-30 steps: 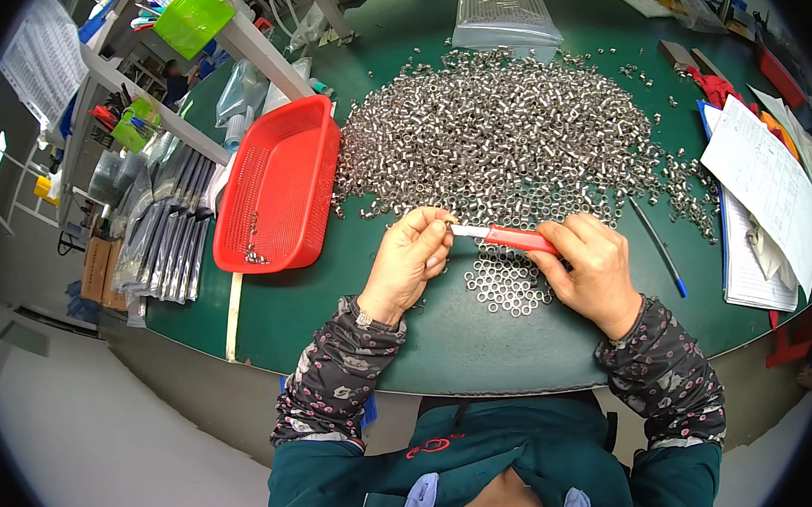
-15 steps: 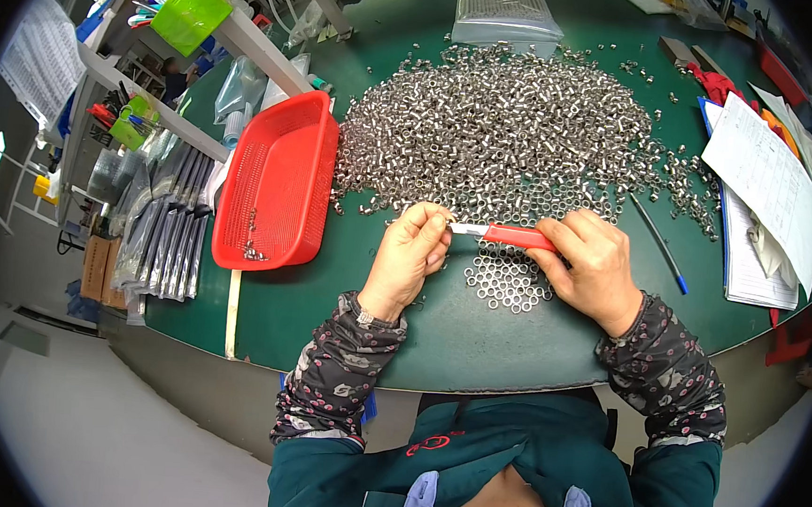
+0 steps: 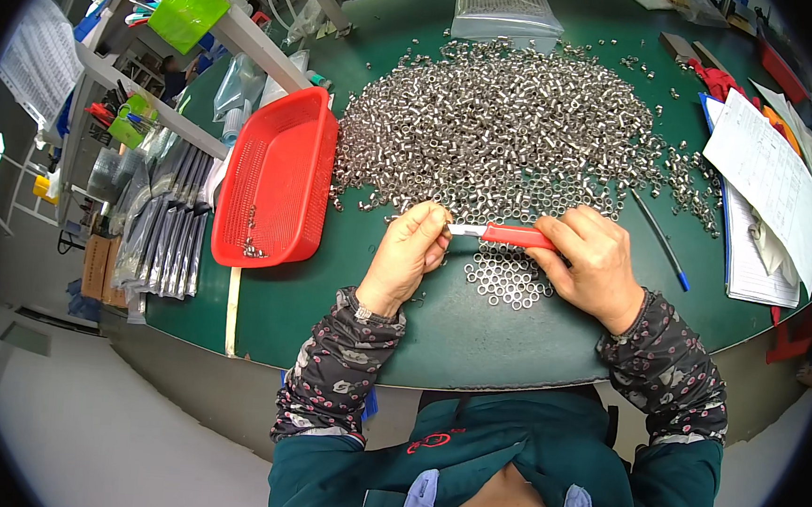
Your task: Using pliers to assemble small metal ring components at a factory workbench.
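My right hand (image 3: pixel 591 266) is closed around the red handle of a knife (image 3: pixel 518 236), its short metal blade pointing left. At the blade's tip, the thumb and fingers of my left hand (image 3: pixel 408 254) are pinched together. Whatever sits between those fingertips is too small and covered to make out. Beneath the knife, a flat patch of small metal rings (image 3: pixel 506 277) lies on the green table (image 3: pixel 399 352). Just beyond both hands spreads a large heap of similar short metal rings (image 3: pixel 499 128).
A red plastic basket (image 3: pixel 274 183), tilted, holds a few rings at left. A pen (image 3: pixel 659 241) lies right of the heap, near papers on a clipboard (image 3: pixel 764 184). Clear plastic bags (image 3: pixel 508 11) lie at the back. Bagged dark parts (image 3: pixel 170 237) stand far left.
Hardly anything differs. Both hands keep their places and the knife stays at the left fingertips, with only a very slight shift of the view.
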The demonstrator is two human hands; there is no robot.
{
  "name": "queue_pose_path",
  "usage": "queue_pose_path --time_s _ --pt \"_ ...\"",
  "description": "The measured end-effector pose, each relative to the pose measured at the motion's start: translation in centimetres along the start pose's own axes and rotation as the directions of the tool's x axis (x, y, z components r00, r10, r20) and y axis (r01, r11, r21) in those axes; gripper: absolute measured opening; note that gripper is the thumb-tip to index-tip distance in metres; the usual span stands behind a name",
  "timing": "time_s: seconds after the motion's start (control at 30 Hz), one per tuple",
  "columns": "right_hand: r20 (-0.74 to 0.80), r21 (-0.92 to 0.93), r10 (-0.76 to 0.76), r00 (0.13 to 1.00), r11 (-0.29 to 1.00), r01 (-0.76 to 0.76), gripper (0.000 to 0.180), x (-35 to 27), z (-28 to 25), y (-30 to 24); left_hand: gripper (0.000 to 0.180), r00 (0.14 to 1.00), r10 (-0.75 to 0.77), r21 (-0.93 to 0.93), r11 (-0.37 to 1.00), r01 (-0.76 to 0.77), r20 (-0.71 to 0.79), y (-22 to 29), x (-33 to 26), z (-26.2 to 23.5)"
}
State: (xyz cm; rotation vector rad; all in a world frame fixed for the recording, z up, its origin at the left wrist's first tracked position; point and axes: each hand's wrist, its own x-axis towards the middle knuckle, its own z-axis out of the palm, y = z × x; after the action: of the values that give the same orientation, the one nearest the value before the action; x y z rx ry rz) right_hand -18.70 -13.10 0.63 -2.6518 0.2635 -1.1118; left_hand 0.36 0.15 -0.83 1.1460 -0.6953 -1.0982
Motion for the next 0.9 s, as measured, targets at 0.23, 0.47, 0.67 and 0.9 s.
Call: queue_pose_path --time_s 0.23,0.47,0.67,0.9 --pt "-0.008 -0.03 -0.039 0.999 0.999 0.039 0.023 0.0 0.0 0.1 0.022 0.994 -0.082 -0.047 0.995 0.086 0.074 0.4 0.1 -0.7" --pt "-0.009 -0.045 -0.062 0.998 0.997 0.061 0.024 0.2 -0.3 0.0 0.027 0.963 -0.239 -0.077 0.965 0.249 0.125 1.2 0.1 -0.8" --pt "0.013 -0.094 -0.109 0.994 0.989 0.11 0.026 0.4 -0.6 0.1 0.021 0.914 -0.308 -0.086 0.936 0.34 0.263 1.1 0.2 -1.9" --pt "0.008 -0.146 -0.175 0.985 0.974 0.174 0.029 0.6 -1.0 0.1 0.021 0.869 -0.399 -0.026 0.905 0.425 0.291 1.2 0.1 -1.8"
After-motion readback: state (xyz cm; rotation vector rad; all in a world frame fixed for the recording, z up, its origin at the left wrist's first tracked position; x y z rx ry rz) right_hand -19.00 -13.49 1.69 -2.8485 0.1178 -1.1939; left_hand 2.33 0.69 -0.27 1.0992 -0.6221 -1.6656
